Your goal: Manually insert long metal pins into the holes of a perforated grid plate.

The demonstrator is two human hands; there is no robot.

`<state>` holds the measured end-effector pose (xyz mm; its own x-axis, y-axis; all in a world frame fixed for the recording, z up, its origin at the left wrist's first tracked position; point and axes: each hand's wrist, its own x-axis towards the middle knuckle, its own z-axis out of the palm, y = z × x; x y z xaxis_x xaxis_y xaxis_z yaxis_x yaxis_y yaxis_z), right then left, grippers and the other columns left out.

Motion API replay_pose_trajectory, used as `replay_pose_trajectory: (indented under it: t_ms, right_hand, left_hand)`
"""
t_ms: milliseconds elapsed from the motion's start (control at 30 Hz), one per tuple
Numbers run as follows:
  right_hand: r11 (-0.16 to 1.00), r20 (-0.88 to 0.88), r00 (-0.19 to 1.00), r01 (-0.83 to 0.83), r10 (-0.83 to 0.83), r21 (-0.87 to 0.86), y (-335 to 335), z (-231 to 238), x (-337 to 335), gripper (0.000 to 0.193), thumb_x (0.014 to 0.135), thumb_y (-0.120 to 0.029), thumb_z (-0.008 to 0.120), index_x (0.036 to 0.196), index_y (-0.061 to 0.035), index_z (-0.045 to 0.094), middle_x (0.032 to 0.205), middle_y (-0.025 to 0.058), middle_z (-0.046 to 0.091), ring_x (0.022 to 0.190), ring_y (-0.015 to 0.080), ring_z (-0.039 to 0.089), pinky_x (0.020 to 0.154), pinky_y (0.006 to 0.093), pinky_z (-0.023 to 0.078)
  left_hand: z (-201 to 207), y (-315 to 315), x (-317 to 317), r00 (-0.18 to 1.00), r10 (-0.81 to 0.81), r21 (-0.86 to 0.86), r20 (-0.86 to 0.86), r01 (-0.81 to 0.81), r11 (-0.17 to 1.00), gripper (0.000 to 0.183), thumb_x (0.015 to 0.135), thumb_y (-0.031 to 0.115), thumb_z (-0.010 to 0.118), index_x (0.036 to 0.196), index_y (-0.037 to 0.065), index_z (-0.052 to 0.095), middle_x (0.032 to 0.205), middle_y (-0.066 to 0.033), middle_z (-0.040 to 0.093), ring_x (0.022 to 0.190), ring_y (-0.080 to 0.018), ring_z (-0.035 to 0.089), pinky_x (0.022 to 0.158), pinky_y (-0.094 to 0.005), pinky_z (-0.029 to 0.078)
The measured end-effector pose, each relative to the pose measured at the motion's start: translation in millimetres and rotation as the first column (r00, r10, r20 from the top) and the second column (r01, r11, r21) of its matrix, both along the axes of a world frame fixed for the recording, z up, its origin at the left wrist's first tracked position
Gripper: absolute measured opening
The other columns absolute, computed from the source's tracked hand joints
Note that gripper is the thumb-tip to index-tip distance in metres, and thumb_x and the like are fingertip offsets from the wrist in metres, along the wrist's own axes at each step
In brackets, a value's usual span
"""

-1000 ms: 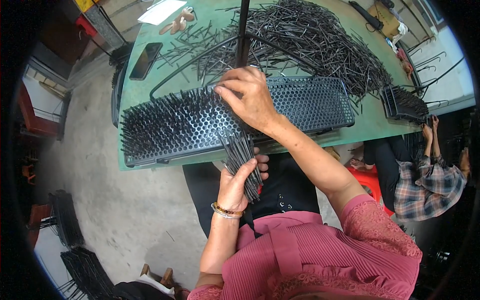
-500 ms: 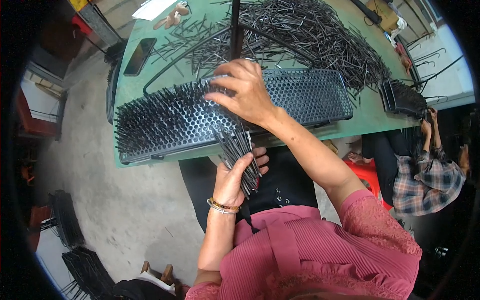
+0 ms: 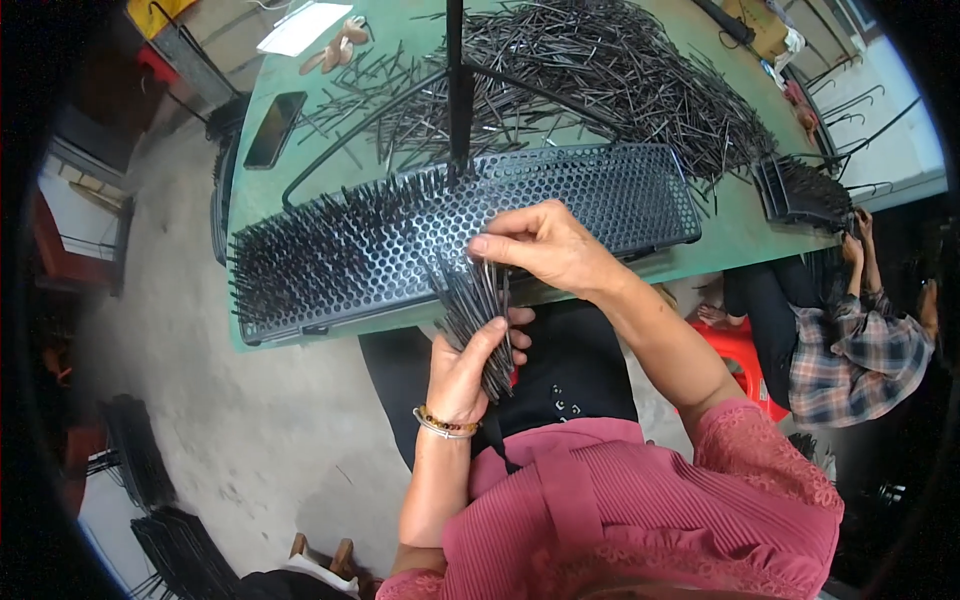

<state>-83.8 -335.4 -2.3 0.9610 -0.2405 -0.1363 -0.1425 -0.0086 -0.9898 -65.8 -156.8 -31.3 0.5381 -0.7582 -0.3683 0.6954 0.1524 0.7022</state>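
Note:
My left hand (image 3: 462,368) is wrapped round a bundle of thin black rods (image 3: 470,300), which fan out at the top. Above it, my right hand (image 3: 558,248) pinches at the upper ends of the bundle with thumb and forefinger; the exact rod between the fingertips is hard to make out. Just beyond both hands lies a long black perforated panel (image 3: 600,190) on the table. Upright black rods (image 3: 310,240) crowd the holes of its left part, while the holes at the middle and right show bare.
A large heap of loose black rods (image 3: 620,90) covers the back of the green table (image 3: 340,170). A dark post (image 3: 458,90) with slanting braces rises behind the panel. A phone (image 3: 275,130) lies at left. Another person (image 3: 855,350) works at right beside a red stool (image 3: 735,360).
My right hand has come down from above the panel's filled part to the tops of the bundle, its fingers closing into a pinch. My left hand keeps its hold with little movement.

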Motion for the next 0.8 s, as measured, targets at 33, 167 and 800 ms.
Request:
replay_pose_trajectory:
  t_ms: [33, 167, 800]
  right_hand:
    - [0.999, -0.011, 1.0, 0.017, -0.016, 0.038, -2.3, 1.5, -0.7, 0.021, 0.086, -0.017, 0.065, 0.09, 0.0036, 0.069, 0.08, 0.0019, 0.065, 0.075, 0.0065, 0.056, 0.067, 0.0221, 0.045]
    - [0.99, 0.147, 0.981, 0.135, -0.129, -0.032, -15.7, 12.8, 4.3, 0.019, 0.087, -0.015, 0.062, 0.089, 0.0022, 0.07, 0.079, 0.0025, 0.067, 0.069, 0.0061, 0.055, 0.064, 0.0218, 0.045]
    - [0.839, 0.547, 0.83, 0.374, -0.113, -0.395, -37.8, 7.5, 57.0, 0.02, 0.089, -0.012, 0.059, 0.1, 0.0027, 0.066, 0.09, 0.008, 0.069, 0.083, 0.0127, 0.065, 0.073, 0.0247, 0.051]
  left_hand:
    - [-2.2, -1.4, -1.1, 1.0, 0.014, -0.006, -0.014, -0.014, 1.0, 0.027, 0.089, 0.01, 0.058, 0.111, -0.004, 0.055, 0.099, -0.016, 0.065, 0.075, -0.0148, 0.062, 0.061, -0.0251, 0.053]
    - [-6.2, -5.0, -3.2, 1.0, 0.014, 0.022, -0.009, -0.014, 1.0, 0.03, 0.088, 0.012, 0.059, 0.113, -0.004, 0.054, 0.099, -0.0158, 0.065, 0.073, -0.0142, 0.062, 0.06, -0.0255, 0.053]
    - [-6.9, -7.8, -2.7, 0.997, 0.008, 0.023, -0.072, -0.007, 1.0, 0.034, 0.089, 0.011, 0.057, 0.118, -0.005, 0.05, 0.102, -0.0199, 0.063, 0.078, -0.0172, 0.063, 0.065, -0.027, 0.055]
